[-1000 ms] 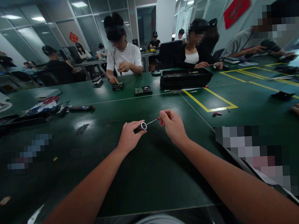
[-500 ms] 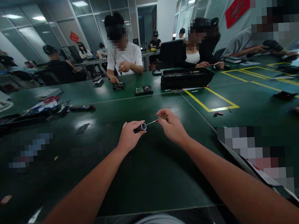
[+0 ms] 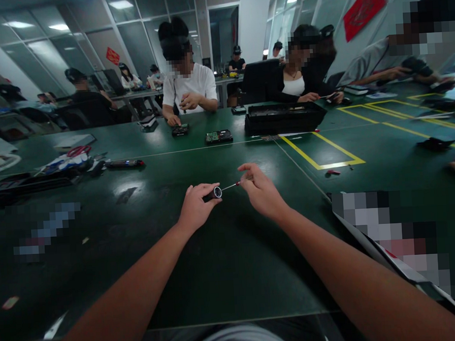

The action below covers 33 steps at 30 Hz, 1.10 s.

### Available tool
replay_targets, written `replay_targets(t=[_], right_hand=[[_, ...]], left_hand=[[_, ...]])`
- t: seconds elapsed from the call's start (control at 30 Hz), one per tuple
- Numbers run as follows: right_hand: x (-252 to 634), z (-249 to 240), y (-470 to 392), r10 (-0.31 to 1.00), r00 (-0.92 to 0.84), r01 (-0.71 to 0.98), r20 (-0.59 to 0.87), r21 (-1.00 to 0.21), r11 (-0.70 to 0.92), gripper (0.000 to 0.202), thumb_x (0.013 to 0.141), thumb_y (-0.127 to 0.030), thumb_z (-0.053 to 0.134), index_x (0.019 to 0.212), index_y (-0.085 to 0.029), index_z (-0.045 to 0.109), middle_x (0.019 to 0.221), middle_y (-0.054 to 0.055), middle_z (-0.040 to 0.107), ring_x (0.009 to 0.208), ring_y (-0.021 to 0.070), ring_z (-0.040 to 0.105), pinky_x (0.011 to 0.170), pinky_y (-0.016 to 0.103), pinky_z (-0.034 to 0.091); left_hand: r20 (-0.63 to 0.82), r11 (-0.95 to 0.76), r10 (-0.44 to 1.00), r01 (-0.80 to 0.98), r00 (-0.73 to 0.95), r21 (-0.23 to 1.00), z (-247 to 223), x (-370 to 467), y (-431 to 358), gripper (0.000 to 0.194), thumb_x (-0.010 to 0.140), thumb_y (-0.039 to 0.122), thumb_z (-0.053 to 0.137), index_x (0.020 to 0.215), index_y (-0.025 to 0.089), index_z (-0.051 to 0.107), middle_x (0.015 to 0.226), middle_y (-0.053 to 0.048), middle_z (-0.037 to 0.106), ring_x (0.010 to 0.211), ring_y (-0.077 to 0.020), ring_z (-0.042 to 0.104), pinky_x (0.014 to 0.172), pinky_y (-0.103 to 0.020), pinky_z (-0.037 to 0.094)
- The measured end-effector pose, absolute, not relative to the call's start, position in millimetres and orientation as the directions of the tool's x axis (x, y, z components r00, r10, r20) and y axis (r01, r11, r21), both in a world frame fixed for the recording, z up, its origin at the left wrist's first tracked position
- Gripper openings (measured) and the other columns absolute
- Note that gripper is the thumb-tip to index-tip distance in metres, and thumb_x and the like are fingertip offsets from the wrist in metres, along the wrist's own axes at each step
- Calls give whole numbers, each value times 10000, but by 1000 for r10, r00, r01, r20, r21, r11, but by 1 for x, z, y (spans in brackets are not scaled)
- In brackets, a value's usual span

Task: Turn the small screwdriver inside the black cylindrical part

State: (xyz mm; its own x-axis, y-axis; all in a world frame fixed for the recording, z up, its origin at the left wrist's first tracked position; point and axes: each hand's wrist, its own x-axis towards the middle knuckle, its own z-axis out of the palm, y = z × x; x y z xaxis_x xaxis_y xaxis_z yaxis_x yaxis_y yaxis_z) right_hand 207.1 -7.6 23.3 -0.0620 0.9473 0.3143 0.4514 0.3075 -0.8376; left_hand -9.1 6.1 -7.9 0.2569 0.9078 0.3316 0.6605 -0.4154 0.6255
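My left hand [image 3: 197, 204] is closed around a dark cylinder [image 3: 214, 193] whose round, light-rimmed end faces right and toward me. My right hand [image 3: 259, 189] pinches a screwdriver [image 3: 232, 186] by its handle, which the fingers mostly cover. The thin metal shaft, with a red part near the grip, runs left so that its tip meets the cylinder's rimmed end; whether it sits inside cannot be made out. Both hands are held over the middle of the green table [image 3: 233, 272].
Across the table a person in white works on a circuit-board device [image 3: 180, 129]; another such device [image 3: 218, 136] lies near a long black housing [image 3: 285, 118]. A dark pen-shaped tool [image 3: 125, 164] and a cable pile [image 3: 74, 158] lie left. Yellow tape [image 3: 339, 164] marks the right.
My right-hand fingers have shifted on the screwdriver handle, the index finger lifting and stretching slightly. The left hand and cylinder have barely moved.
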Motion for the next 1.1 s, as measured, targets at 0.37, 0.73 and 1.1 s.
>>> replay_targets(t=[0.37,0.73,1.1], right_hand=[[202,17,-1,951,62,190,302,-939,286,142,897,-337,562,981,-224,574,828,8,626,731,171,576,697,329,447],[203,4,9,948,307,-137,80,-982,127,273,909,-496,566,824,-237,555,687,-19,541,598,147,518,614,309,494],[199,10,-1,919,203,127,337,-940,317,250,980,-469,476,927,-239,559,763,5,612,684,163,575,670,326,474]], left_hand=[[340,-418,905,669,254,615,-6,-8,5,426,855,201,763,1260,311,688,1250,-44,707,1220,-273,609,1198,-645,234],[368,-471,877,708,310,526,-3,-6,7,415,892,208,717,1295,290,664,1262,-57,692,1209,-258,602,1181,-604,306],[354,-473,877,710,325,521,3,-2,1,407,872,170,715,1253,308,693,1207,-41,692,1184,-257,599,1204,-626,236]])
